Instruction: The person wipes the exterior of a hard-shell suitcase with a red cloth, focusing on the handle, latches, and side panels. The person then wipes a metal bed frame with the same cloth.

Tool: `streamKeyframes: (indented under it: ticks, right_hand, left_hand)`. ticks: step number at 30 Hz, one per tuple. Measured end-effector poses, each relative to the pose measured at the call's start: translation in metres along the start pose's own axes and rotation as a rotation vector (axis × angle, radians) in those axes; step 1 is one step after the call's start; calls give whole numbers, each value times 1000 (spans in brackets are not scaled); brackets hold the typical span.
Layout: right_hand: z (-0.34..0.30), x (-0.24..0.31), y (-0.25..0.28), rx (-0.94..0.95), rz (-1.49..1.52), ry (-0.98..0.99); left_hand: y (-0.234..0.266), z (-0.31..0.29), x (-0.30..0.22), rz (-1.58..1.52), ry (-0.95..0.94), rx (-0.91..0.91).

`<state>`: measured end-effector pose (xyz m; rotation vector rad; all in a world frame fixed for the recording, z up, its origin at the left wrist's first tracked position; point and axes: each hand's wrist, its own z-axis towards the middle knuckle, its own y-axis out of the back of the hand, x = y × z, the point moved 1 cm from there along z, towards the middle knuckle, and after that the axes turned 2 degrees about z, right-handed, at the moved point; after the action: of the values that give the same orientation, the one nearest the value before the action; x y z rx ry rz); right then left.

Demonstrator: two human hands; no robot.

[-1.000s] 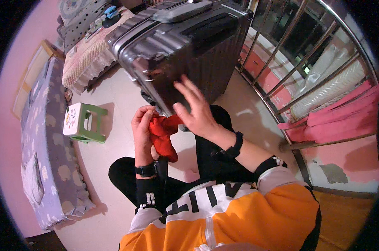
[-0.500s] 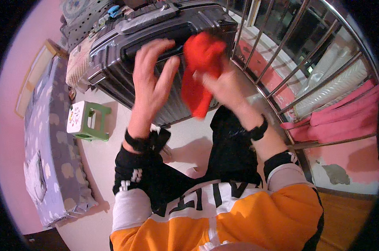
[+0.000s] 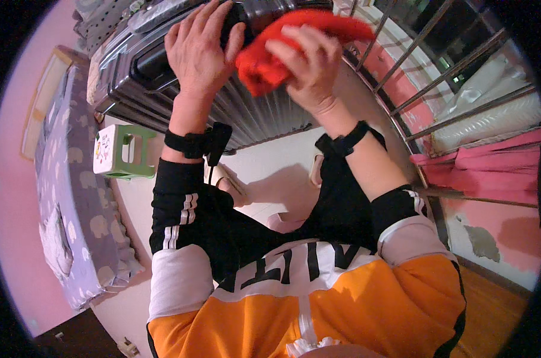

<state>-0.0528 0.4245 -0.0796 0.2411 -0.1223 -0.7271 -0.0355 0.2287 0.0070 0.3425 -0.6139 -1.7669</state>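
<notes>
My right hand [image 3: 311,67] has its fingers curled over a soft, bright red cloth [image 3: 259,67], which spreads out to both sides of the hand. Beneath the cloth stands a large dark grey suitcase [image 3: 255,116] with a ribbed shell. My left hand [image 3: 199,53] is over the suitcase's upper part, back of the hand up, fingers stretched and thumb apart, with nothing in it. Whether its fingertips touch the shell I cannot tell. A black strap circles each wrist.
A green stool [image 3: 124,152] with a white top stands left of the suitcase, beside a bed with a purple cover [image 3: 94,238]. Metal bars [image 3: 395,77] run along the right, with a pink cloth [image 3: 491,161] hanging on them. Patterned fabric [image 3: 106,24] lies behind the suitcase.
Both hands have moved forward over the suitcase. The red cloth, which hung down from my right hand, is now higher and spread sideways. My view has shifted slightly.
</notes>
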Motion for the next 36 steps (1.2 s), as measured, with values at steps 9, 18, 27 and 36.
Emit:
streamKeyframes:
  ticks: [9,18,27,36]
  right_hand:
    - [-139,-14,-24,595,-16,64]
    - [-163,-108,-3,384,469,-1470]
    - [-6,-54,-38,44,1325,-760]
    - [-111,-51,-81,530,1148,-1435]
  left_hand:
    - [-17,-2,39,-10,-52,-53]
    - [-10,-8,76,86,118,39]
    - [9,-16,87,-50,125,24]
    - [14,-24,102,-122,111,-90]
